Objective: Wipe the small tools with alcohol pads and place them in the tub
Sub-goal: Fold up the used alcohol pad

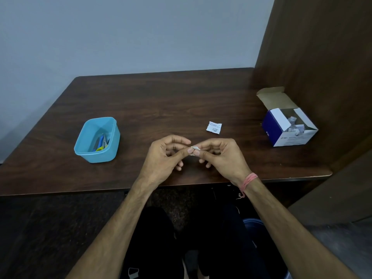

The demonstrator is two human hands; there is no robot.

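Both hands meet at frame centre over the counter edge: left hand and right hand each pinch a small white alcohol pad between thumb and fingertips, probably unfolding it; too small to tell if a tool is inside. Blue tub sits left of centre, tools already in it. A wrapper lies just above the hands. Open pad box at right, within reach.
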